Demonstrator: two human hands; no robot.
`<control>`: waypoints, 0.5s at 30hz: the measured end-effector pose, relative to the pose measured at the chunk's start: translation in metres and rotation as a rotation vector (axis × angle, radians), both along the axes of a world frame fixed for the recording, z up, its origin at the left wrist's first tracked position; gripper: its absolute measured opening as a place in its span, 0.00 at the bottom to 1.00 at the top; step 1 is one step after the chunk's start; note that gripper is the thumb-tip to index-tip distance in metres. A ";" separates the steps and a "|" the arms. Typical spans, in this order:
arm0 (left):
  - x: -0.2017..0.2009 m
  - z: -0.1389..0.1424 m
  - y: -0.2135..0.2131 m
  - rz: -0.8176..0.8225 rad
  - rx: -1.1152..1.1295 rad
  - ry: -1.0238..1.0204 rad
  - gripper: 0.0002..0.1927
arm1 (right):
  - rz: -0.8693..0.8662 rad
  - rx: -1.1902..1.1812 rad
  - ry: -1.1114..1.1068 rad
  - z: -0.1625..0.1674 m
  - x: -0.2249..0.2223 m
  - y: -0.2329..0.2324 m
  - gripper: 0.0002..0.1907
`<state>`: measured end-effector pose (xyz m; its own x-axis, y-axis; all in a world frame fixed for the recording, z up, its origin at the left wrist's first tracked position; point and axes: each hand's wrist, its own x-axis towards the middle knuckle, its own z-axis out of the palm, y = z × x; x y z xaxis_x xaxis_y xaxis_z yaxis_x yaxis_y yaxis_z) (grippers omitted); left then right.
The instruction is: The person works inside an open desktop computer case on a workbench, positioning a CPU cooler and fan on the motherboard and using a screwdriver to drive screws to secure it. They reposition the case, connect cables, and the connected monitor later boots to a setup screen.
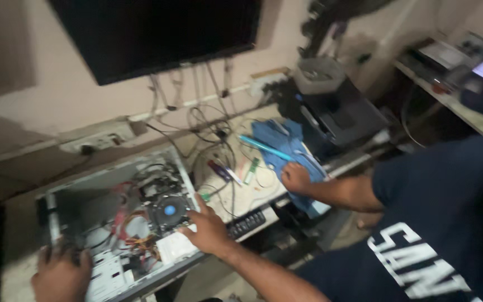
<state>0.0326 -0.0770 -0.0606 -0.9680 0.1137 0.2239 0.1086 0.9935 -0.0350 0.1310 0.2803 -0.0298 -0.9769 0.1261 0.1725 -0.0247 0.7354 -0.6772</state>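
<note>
An open desktop computer case (68, 196) lies on its side on the bench, showing a round cooler fan (169, 211) with a blue centre and bundles of red and yellow wires. My left hand (60, 274) grips the case's near left corner. My right hand (208, 226) rests with fingers spread on the case's near right edge, just below the fan. A co-worker in a dark blue shirt (443, 223) stands at the right. That person's hand (296, 178) presses on a blue cloth (275, 140) beside a teal stick-shaped tool (264, 147).
A dark monitor (157, 33) hangs on the wall with loose cables (208, 120) below it. A black printer (342, 117) stands at the back right, a wall socket strip (93, 141) behind the case. A screwdriver (219, 169), a green memory stick (251, 170) and a black keyboard edge (247, 222) lie between.
</note>
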 end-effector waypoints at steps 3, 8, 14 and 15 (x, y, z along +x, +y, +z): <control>0.008 0.015 0.008 0.052 -0.002 -0.038 0.22 | 0.001 0.015 -0.004 0.006 -0.002 -0.002 0.28; 0.018 0.040 0.018 0.054 0.087 -0.020 0.22 | 0.006 0.016 -0.079 0.011 -0.003 -0.004 0.26; 0.018 0.049 0.021 0.068 0.080 -0.063 0.18 | 0.010 0.005 -0.059 0.017 -0.003 -0.005 0.25; 0.018 0.049 0.021 0.066 0.071 -0.064 0.18 | 0.009 0.002 -0.057 0.018 -0.003 -0.006 0.25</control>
